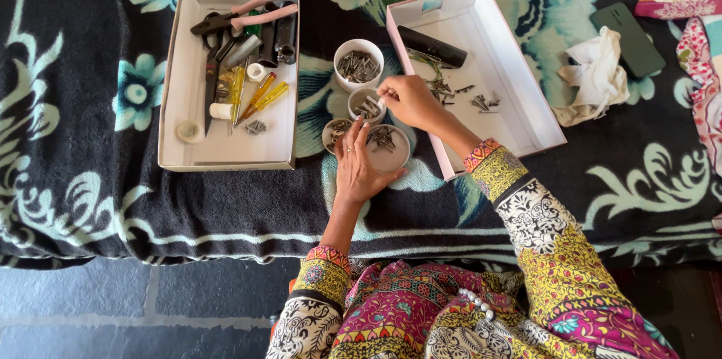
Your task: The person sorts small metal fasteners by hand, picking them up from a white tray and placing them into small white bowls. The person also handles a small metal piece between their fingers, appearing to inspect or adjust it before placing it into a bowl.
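Soft, even daylight filled the scene, bright without harshness. The white tool box (226, 73) served as the brightest patch; its pale floor was close to washed out, and its near wall cast only a thin, faint shadow inward. To the right of that box, the second white box (481, 66) was lit just as evenly, with a slightly darker strip along its left wall. The hands (410, 99) threw short, diffuse shadows beneath them. Below the tool box, the stone floor (135, 299) lay dimmer and duller. Focus was sharp across the middle, with no motion blur. Away from the tool box, the blanket's (75, 178) edges bowed slightly with wide-angle distortion. No glare showed.
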